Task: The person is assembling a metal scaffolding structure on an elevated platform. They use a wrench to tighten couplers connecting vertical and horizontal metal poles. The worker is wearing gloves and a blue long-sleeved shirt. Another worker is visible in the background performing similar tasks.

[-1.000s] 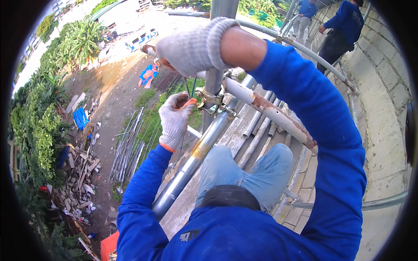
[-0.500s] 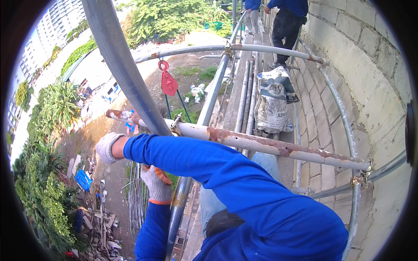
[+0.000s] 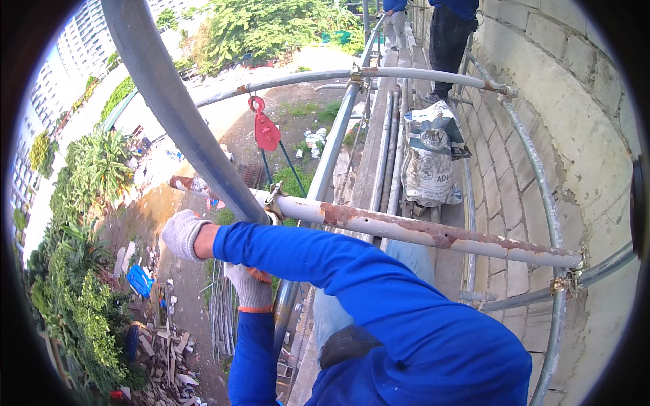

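My right arm in a blue sleeve crosses to the left under a rusty white cross pipe (image 3: 433, 233). My right hand (image 3: 183, 233), in a grey knit glove, is balled just left of a slanted grey scaffold pipe (image 3: 176, 115), below a metal clamp (image 3: 274, 199) joining the pipes. My left hand (image 3: 249, 287), gloved with an orange cuff, reaches up beside the long rail pipe (image 3: 325, 162). Its fingers are hidden behind my right forearm, so what it holds cannot be told.
A red pulley block (image 3: 266, 130) hangs from a curved rail ahead. A grey sack (image 3: 430, 155) lies on the pipe deck (image 3: 386, 149) beside a block wall (image 3: 542, 135). A person (image 3: 450, 34) stands farther along. Debris and a dirt yard (image 3: 162, 338) lie far below.
My view has lifted from the rail joint to look along the scaffold. My right hand dropped from above the pipes to below the clamp. My left hand slid under my right forearm.
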A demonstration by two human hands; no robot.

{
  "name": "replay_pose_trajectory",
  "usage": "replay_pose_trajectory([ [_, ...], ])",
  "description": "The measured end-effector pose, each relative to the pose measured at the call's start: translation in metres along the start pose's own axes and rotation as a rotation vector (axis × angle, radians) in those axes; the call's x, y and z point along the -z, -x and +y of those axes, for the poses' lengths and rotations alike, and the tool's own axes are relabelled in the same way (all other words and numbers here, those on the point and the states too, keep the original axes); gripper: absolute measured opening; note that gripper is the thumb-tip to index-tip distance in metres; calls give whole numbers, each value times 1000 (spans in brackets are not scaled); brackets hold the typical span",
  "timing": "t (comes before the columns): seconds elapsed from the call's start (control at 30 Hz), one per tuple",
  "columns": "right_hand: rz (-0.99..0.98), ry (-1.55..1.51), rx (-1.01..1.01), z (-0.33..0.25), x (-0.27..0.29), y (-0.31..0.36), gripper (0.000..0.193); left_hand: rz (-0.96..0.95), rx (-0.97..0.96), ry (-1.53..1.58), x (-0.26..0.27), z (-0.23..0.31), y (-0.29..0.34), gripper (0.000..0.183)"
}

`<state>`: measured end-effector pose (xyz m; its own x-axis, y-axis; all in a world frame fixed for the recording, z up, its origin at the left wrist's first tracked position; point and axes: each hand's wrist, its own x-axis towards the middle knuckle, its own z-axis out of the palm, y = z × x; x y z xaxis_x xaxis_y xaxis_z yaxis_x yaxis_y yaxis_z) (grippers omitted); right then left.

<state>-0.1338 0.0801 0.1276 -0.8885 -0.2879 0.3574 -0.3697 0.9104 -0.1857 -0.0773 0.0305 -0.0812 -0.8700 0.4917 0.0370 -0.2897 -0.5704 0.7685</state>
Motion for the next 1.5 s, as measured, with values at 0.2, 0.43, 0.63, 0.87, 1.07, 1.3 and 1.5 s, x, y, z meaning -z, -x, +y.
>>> replay_pose_trajectory([
  [0.2, 435, 94, 42, -32, 68, 141, 15, -250, -125, -361, 2, -2, 1, 38],
  [0.43, 595, -187, 31, -18, 50, 252, 42, -19, -415, -473, -52, 29, 28, 25],
  [0.63, 742, -396, -140, -13, -22, 334, 47, 196, -107, -187, -85, 35, 28, 32],
  [0.87, 775, -431, -186, 7, -70, 350, 33, 184, -98, 10, -90, 34, 35, 29],
  [1.07, 571, -745, -337, -3, -67, 363, 23, 270, -15, 53, -94, 39, 45, 29],
  [1.3, 73, -618, -301, -12, 82, 324, 34, 424, 116, 177, -111, 44, 56, 27],
  [1.5, -132, -359, -27, 2, 131, 150, 45, 456, -210, -216, -129, 48, 70, 35],
])
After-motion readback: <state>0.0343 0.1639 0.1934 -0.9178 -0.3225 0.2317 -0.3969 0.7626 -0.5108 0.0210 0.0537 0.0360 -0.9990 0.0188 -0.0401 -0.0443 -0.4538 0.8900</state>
